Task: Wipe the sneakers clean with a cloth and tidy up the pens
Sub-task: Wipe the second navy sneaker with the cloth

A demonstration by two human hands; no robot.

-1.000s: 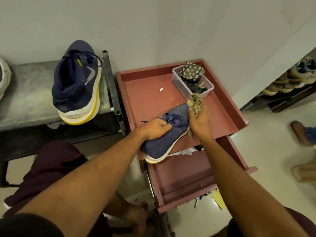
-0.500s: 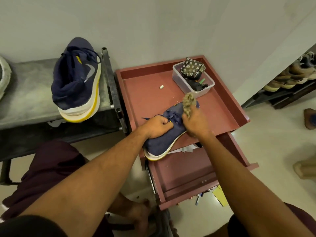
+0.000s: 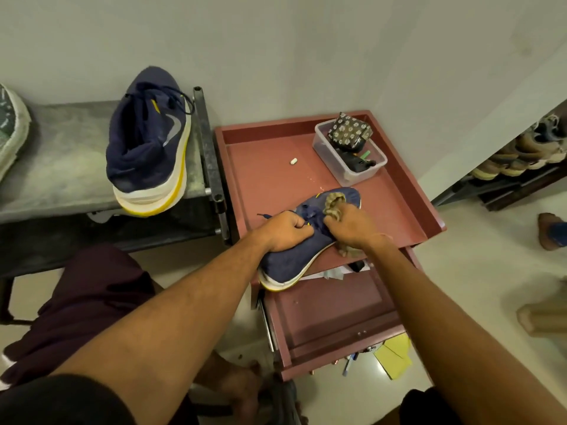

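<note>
A navy sneaker (image 3: 291,259) with a white and yellow sole lies on the red cabinet top (image 3: 267,167), its heel hanging over the front edge. My left hand (image 3: 283,230) grips it at the laces. My right hand (image 3: 349,223) holds a crumpled tan cloth (image 3: 334,204) pressed against the shoe's upper near the toe. The second navy sneaker (image 3: 150,142) stands on its side on the grey bench (image 3: 55,167) to the left. Pens (image 3: 349,361) lie in the lower open drawer.
A clear plastic box (image 3: 348,165) with a flowered pouch and dark items sits at the cabinet's back right. A small white piece (image 3: 293,161) lies on the top. Two drawers stand open below. A shoe rack (image 3: 515,161) is at right. Another person's foot (image 3: 552,230) is on the floor.
My right hand has drawn the cloth back along the sneaker from its toe toward the laces. My left hand keeps its grip in the same place.
</note>
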